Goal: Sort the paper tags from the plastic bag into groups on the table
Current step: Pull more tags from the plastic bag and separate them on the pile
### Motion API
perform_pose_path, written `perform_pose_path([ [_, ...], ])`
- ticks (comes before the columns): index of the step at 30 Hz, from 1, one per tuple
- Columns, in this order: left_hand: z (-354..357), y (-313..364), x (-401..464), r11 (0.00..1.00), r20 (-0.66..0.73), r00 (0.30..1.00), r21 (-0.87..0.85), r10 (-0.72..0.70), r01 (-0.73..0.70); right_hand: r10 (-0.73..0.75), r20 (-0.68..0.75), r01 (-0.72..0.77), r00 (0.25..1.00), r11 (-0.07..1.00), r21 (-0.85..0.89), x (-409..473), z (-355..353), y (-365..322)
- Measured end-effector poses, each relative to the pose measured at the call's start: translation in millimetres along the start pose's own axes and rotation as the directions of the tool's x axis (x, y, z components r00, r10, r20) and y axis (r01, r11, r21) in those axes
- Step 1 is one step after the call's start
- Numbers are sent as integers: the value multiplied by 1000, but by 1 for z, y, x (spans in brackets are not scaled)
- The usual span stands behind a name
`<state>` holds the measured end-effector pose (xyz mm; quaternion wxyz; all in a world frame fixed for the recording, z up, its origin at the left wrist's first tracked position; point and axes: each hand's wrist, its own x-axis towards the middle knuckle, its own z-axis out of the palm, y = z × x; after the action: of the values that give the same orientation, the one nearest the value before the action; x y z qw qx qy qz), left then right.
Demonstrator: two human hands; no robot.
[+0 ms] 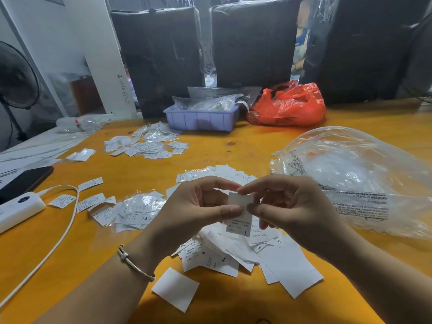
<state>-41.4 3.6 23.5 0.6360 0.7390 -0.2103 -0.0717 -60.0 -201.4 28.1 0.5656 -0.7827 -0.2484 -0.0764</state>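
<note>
Two hands meet over the middle of the worktop (233, 141), sharing one paper tag (239, 212): the left hand (201, 206) pinches its left edge between thumb and forefinger, and the right hand (287, 204) nips the right edge, likely so the print can be read before it is assigned. Directly beneath them lies the unsorted heap of tags (245, 253), kept close for quick picking. At 3 o'clock of the hands, the clear plastic bag (350, 178) lies slack on its side. Sorted groups fan out away from the heap: a pile with "XS" showing (138, 211) at 9 o'clock, another pile (147, 146) at 11 o'clock, so sizes stay apart. At 12 o'clock, far back, stand a lilac tray (201, 120) and a red bag (289, 106).
</note>
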Motion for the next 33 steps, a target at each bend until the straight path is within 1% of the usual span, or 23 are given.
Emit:
perform_pose_path([
  [3, -4, 0, 0, 999, -16, 1000, 47, -21, 22, 19, -75, -13, 997, 997, 82, 1, -3, -2],
  [6, -6, 0, 0, 999, -5, 1000, 53, -14, 14, 23, -117, -11, 993, 995, 101, 1, -5, -3],
  [12, -7, 0, 0, 999, 32, 999, -27, -27, 28, 36, -120, -25, 992, 996, 88, 2, -2, 0],
  [15, -6, 0, 0, 998, 70, 996, -27, -49, 51, 41, -118, -29, 992, 995, 100, 2, -3, 1],
  [17, -5, 0, 0, 998, 80, 995, -23, -55, 57, 44, -86, -36, 995, 995, 91, 2, -3, 1],
  [21, -5, 0, 0, 997, 48, 997, -38, -61, 63, 59, -25, -56, 998, 993, 104, 2, -4, 0],
  [29, -5, 2, -1, 994, 30, 996, -71, -82, 84, 32, -83, -32, 996, 999, 11, 3, -8, 0],
  [33, -4, 0, 0, 993, -24, 997, -89, -74, 72, 18, -57, -18, 998, 1000, 7, 3, -8, 0],
])
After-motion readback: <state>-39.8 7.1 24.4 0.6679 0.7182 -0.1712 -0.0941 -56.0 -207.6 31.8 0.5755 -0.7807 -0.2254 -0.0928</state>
